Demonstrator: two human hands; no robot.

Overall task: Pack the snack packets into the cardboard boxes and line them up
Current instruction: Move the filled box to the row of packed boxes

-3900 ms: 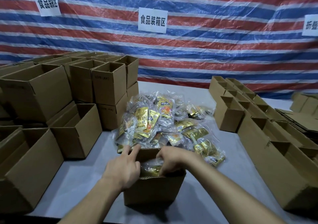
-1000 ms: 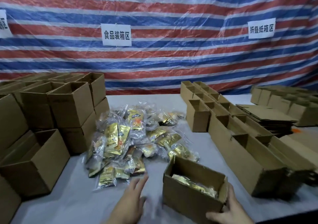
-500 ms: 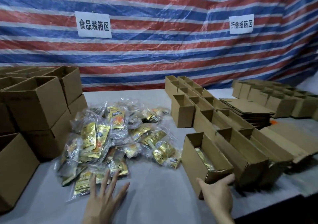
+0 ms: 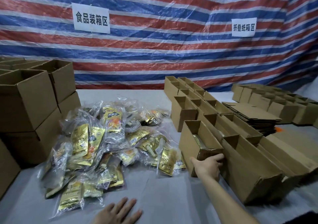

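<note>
Head view: my right hand [image 4: 209, 166] grips the near end of the filled box [image 4: 191, 142] to align it with the row [image 4: 244, 168], left hand [image 4: 118, 212] spread over the table [image 4: 163, 194] near the snack packets [image 4: 106, 142].

Grey table [image 4: 163, 194], pretty loaded. Snack packets [image 4: 106, 144] piled just past the left hand [image 4: 118, 212]. Rows of cardboard boxes [image 4: 244, 168] start at the right hand [image 4: 209, 166].
</note>
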